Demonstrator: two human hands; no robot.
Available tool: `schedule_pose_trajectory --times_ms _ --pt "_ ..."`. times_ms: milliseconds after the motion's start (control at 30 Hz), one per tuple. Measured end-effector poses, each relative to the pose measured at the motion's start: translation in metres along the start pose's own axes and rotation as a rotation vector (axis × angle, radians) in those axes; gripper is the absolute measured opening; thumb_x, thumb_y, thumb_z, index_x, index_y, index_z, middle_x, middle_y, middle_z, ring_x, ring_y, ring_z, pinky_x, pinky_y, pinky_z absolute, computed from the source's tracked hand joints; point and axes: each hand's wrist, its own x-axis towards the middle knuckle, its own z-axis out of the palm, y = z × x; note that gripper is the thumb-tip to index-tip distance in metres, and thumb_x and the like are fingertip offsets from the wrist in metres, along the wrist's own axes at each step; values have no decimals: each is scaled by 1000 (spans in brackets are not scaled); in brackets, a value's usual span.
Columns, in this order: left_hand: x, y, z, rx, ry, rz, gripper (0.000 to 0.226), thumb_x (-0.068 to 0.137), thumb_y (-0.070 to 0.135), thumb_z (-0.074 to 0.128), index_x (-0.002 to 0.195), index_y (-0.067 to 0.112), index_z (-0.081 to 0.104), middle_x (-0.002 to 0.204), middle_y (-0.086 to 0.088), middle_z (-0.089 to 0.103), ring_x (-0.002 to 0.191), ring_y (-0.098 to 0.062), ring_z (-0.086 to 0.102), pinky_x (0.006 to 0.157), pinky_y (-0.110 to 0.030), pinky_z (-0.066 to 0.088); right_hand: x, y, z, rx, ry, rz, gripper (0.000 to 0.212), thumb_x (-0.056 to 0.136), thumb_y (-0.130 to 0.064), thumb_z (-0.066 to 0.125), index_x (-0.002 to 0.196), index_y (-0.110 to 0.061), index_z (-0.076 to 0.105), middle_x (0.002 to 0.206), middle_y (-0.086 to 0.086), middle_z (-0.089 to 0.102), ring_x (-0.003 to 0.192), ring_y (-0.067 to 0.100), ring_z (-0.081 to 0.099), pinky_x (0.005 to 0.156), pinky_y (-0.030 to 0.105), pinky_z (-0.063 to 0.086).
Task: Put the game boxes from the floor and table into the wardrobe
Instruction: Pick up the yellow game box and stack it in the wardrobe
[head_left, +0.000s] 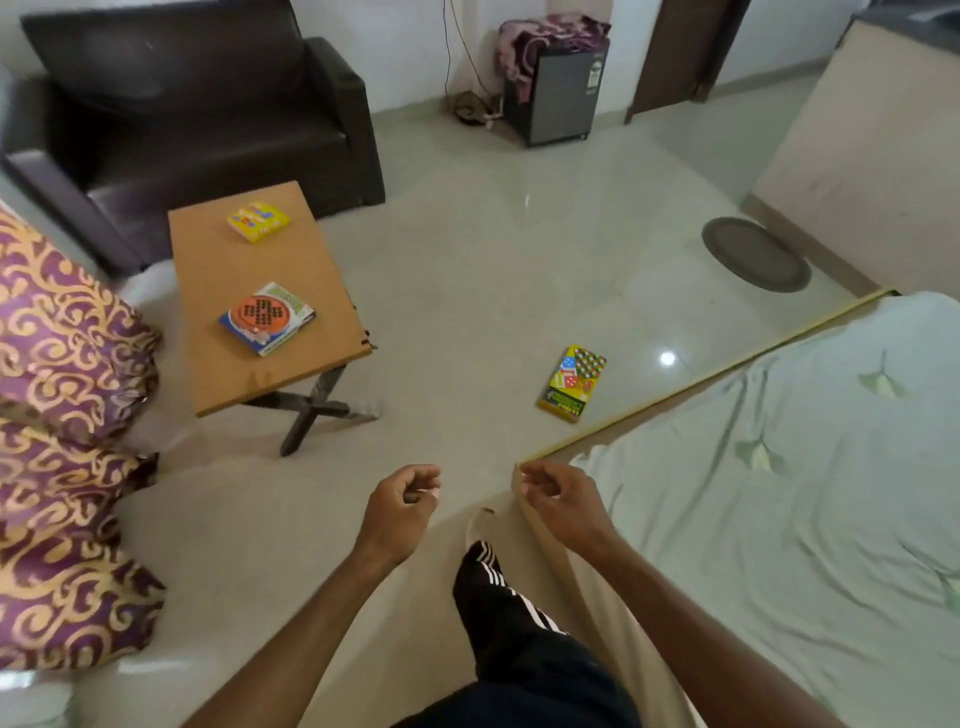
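Observation:
A yellow game box (571, 382) with a checkered picture lies on the floor beside the bed edge. On the small wooden table (218, 270) lie two more: a small yellow box (258, 222) at the far end and a blue-and-orange box (267, 318) nearer me. My left hand (400, 506) and my right hand (558, 501) hang in front of me with loosely curled fingers, holding nothing, well short of every box. No wardrobe is in view.
A dark armchair (197, 109) stands behind the table. Purple-and-gold cushions (62, 415) fill the left side. A bed with a pale green sheet (779, 493) is at the right. A mini fridge (558, 88) and a round mat (756, 253) are farther off.

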Motion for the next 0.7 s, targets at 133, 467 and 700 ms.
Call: schedule_pose_trajectory --times_ms 133,467,700 --pt "127 37 -14 64 -34 13 23 89 10 62 104 26 66 99 8 70 92 -3 65 80 -16 51 124 -26 -1 64 34 18 22 85 -14 67 106 -18 70 90 -3 71 78 6 66 73 18 53" --pt "408 173 0 135 -180 116 23 88 10 63 102 28 66 98 8 71 93 -7 66 83 -22 53 368 -89 -63 164 137 96 20 86 -11 62 105 -17 68 85 0 70 55 -6 57 56 12 47" --pt "601 268 93 239 -454 225 23 89 8 61 108 20 67 99 8 70 93 -3 64 80 -15 49 508 -64 -131 255 403 254 22 85 -8 64 105 -15 69 87 0 70 74 6 65 69 15 51"
